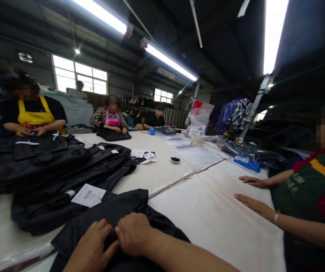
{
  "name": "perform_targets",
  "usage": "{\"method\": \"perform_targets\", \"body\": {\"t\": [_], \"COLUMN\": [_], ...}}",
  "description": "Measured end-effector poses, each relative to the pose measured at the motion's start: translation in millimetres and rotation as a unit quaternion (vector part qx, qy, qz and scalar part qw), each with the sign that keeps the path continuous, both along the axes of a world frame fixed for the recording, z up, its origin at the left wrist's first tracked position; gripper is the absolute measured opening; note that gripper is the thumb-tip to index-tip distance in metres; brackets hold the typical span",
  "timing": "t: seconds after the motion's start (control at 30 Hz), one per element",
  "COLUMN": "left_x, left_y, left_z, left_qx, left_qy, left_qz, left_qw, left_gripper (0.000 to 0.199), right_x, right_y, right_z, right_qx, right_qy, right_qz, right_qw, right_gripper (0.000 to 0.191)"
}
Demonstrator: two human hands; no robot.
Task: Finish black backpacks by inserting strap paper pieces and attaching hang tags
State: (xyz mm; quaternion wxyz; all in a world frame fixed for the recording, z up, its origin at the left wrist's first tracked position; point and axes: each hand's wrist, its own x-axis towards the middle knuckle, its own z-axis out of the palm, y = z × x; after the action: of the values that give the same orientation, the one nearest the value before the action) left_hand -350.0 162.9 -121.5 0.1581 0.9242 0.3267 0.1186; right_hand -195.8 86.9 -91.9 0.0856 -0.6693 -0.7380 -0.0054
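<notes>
A black bag (111,207) of smooth, leather-like material lies right in front of me on the table. My left hand (94,241) is closed on it, thumb and forefinger pinched together at a dark spot on its upper face. Beside it, almost touching, my right hand (135,232) has its fingers curled down onto the same spot. The exact part of the bag between the fingertips is hidden. A white printed tag (87,195) with a barcode rests at the bag's far left edge, next to several other black bags (66,177) heaped to the left.
The white table (207,211) has a seam running across it. Loose labels (144,155), a small dish (175,160) of dark bits, clear plastic sheets (196,155) and a blue box (247,162) lie farther off. A co-worker's hands (255,207) rest at the right; other people sit opposite.
</notes>
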Motion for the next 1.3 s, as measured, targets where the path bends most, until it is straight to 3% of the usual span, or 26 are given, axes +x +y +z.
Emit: {"method": "perform_targets", "body": {"t": [0.4,0.63,0.97,1.3], "left_x": [-1.1,-2.0,-1.6,-2.2], "left_y": [-5.1,-2.2,-5.1,-4.3], "left_z": [9.4,0.9,6.9,4.2], "left_qx": [-0.004,0.005,-0.002,-0.004], "left_qy": [0.003,-0.008,-0.011,-0.019], "left_qz": [0.004,0.001,0.004,0.0], "left_qw": [1.0,1.0,1.0,1.0], "left_gripper": [0.023,0.024,0.025,0.025], "right_x": [-3.9,-2.7,-4.9,-1.5], "right_y": [-1.3,0.5,-1.6,-0.3], "right_z": [9.9,1.0,7.7,-1.5], "right_qx": [-0.02,-0.006,-0.017,-0.001], "right_qy": [-0.004,-0.002,0.001,-0.008], "right_qz": [-0.008,-0.005,-0.014,-0.002], "right_qw": [1.0,1.0,1.0,1.0], "right_gripper": [0.037,0.035,0.034,0.036]}}
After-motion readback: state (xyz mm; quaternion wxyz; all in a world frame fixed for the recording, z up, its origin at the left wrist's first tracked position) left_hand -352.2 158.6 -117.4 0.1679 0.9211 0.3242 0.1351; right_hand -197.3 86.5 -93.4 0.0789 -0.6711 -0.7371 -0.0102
